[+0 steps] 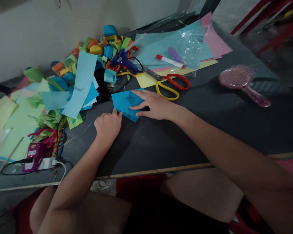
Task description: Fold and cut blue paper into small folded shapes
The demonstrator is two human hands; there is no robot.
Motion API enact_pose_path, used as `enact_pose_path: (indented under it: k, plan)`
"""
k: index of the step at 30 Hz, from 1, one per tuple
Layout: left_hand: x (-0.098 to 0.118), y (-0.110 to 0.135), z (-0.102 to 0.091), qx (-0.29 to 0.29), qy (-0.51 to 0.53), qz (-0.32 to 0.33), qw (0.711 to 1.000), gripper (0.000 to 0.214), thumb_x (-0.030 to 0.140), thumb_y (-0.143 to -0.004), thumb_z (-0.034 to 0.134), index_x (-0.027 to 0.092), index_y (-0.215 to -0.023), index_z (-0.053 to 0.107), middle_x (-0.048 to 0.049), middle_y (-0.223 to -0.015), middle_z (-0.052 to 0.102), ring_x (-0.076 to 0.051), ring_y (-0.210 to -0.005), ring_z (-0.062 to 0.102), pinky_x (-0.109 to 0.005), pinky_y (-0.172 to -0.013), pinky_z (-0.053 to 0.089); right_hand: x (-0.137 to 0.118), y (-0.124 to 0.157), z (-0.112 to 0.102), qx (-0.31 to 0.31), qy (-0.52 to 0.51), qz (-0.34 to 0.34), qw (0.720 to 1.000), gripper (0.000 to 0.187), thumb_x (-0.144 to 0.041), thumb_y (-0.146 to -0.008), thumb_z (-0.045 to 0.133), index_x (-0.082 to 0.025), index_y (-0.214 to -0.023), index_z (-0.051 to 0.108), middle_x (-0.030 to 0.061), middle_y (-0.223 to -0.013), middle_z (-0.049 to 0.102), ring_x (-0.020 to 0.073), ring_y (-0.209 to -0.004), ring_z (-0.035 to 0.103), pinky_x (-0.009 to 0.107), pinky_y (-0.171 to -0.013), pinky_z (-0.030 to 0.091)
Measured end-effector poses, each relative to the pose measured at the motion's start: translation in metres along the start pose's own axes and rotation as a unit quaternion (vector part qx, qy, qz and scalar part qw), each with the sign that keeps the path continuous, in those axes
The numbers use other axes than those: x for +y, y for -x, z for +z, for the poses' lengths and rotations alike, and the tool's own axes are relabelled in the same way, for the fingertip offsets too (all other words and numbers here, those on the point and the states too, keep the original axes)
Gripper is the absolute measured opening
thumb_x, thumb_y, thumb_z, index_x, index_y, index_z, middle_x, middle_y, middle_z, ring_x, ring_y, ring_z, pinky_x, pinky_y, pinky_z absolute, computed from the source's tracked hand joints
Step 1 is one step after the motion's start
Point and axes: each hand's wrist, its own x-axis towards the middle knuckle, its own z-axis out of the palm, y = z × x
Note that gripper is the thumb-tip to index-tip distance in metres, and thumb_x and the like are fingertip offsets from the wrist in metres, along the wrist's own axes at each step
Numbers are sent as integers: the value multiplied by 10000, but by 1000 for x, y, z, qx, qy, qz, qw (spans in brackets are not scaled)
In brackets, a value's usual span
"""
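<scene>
A piece of blue paper (123, 101) with creases in it lies on the dark table between my two hands. My right hand (153, 104) rests on its right side, palm down and fingers spread across the sheet. At the paper's lower left edge is my left hand (108, 124), its fingers curled and the thumb and a fingertip touching the edge. Whether those fingers pinch the paper or only press on it is hard to see. Just beyond the right hand lie scissors (173, 85) with one red and one yellow handle loop.
A blue glue gun (124, 61) lies by a heap of colourful folded paper pieces (96, 48). Light blue strips (80, 84) are stacked on the left. A purple power socket (34, 156) with cables sits near the front edge. Markers (170, 61) and a hairbrush (238, 79) lie right.
</scene>
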Motion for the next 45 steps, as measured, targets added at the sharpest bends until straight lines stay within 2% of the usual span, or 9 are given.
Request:
enact_pose_path:
  k: [5, 8, 11, 16, 22, 27, 32, 35, 45]
  plan:
    - [-9, -5, 12, 92, 93, 168, 977, 392, 364, -982, 405, 202, -1189, 696, -137, -1081, 730, -280, -1103, 640, -399, -886, 496, -4, 3, 9, 40, 15, 4, 999, 317, -331, -860, 677, -311, -1174, 714, 20, -1601, 301, 375, -1456, 274, 608, -1150, 294]
    - [-7, -7, 20, 96, 135, 222, 961, 357, 393, -966, 457, 205, -1021, 755, -98, -1165, 722, -244, -1090, 658, -386, -927, 509, -2, 4, 15, 54, 4, 1, 999, 310, -342, -858, 676, -309, -1164, 718, 22, -1586, 333, 369, -1442, 304, 612, -1135, 317]
    - [-5, -8, 24, 79, 170, 249, 950, 313, 380, -954, 496, 224, -949, 768, -57, -1079, 756, -210, -1051, 680, -352, -928, 522, 0, 3, 16, 61, -10, 4, 998, 328, -373, -845, 689, -340, -1171, 710, 1, -1585, 333, 368, -1443, 301, 609, -1135, 316]
    - [-4, -8, 20, 60, 191, 227, 953, 245, 334, -940, 538, 254, -958, 768, -32, -1086, 756, -204, -1108, 669, -350, -939, 533, 1, 2, 14, 59, -25, 41, 997, 358, -382, -809, 726, -365, -1166, 709, -16, -1598, 304, 394, -1443, 292, 631, -1146, 274]
    - [2, 1, 7, 1, 149, 199, 969, 225, 308, -898, 605, 260, -1079, 730, -35, -1131, 742, -237, -1157, 654, -399, -900, 559, 4, 1, 15, 62, -32, 31, 997, 370, -406, -813, 717, -365, -1180, 700, -6, -1597, 308, 383, -1443, 296, 625, -1149, 270]
    - [-3, -2, 7, 37, 153, 244, 957, 313, 402, -864, 637, 193, -1075, 736, -107, -1177, 719, -286, -1154, 648, -488, -1009, 492, 2, 2, 15, 60, -23, 34, 997, 379, -391, -816, 717, -373, -1193, 691, -15, -1600, 301, 379, -1452, 278, 628, -1144, 274]
    - [-25, -22, 21, 69, 233, 260, 934, 299, 363, -941, 517, 223, -1088, 737, -54, -1153, 733, -213, -1136, 658, -402, -998, 514, 2, 3, 14, 59, -26, 32, 997, 381, -401, -817, 715, -362, -1195, 693, 7, -1603, 295, 385, -1453, 271, 646, -1136, 264]
    - [-34, -32, 28, 55, 236, 294, 925, 331, 349, -948, 506, 206, -1184, 689, -67, -1282, 664, -224, -1284, 561, -430, -1060, 468, 2, 2, 15, 54, -28, 39, 997, 374, -409, -819, 713, -384, -1191, 689, 0, -1595, 312, 399, -1449, 272, 679, -1118, 257]
    - [-24, -24, 25, 25, 187, 252, 949, 385, 447, -924, 545, 234, -1221, 664, -75, -1311, 641, -259, -1321, 523, -470, -1047, 426, 1, 3, 18, 93, -6, 20, 995, 299, -392, -875, 639, -355, -1162, 715, 3, -1569, 366, 385, -1424, 335, 646, -1112, 298]
